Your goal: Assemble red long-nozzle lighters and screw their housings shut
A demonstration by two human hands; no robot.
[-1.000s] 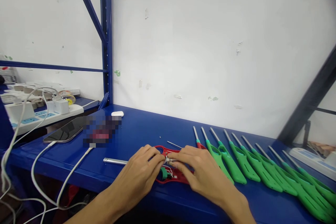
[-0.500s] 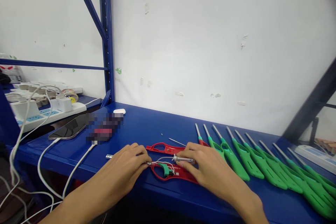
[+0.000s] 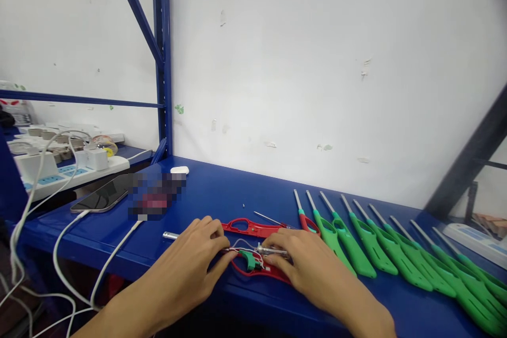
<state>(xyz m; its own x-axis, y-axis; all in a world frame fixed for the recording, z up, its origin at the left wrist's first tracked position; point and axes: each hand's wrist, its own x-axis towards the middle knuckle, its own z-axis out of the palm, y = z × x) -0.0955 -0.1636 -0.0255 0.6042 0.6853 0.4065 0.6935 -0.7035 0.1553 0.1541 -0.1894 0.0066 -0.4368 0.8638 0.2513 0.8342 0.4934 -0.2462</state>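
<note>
A red lighter half-shell (image 3: pixel 277 273) lies at the front of the blue table, with a green trigger (image 3: pixel 249 260) and thin wires (image 3: pixel 242 243) in it. My right hand (image 3: pixel 312 259) pinches a clear fuel tank (image 3: pixel 271 251) over this shell. My left hand (image 3: pixel 202 253) is closed at the shell's front end, fingertips around the lighter's metal tube (image 3: pixel 170 235), whose tip sticks out to the left; most of it is hidden under the hand. Just behind lies the other red half-shell (image 3: pixel 253 228), and past it a thin screwdriver (image 3: pixel 269 217).
Several green lighters (image 3: pixel 380 251) lie in a row on the right, with one red lighter (image 3: pixel 307 222) at its left end. Two phones on charging cables, one a dark phone (image 3: pixel 105 194), rest at the left near a white power strip (image 3: pixel 79 171). A wall stands behind.
My right hand has lowered the fuel tank slightly toward the front shell. My left fingertips have shifted a little right and nearer to me, at the tube.
</note>
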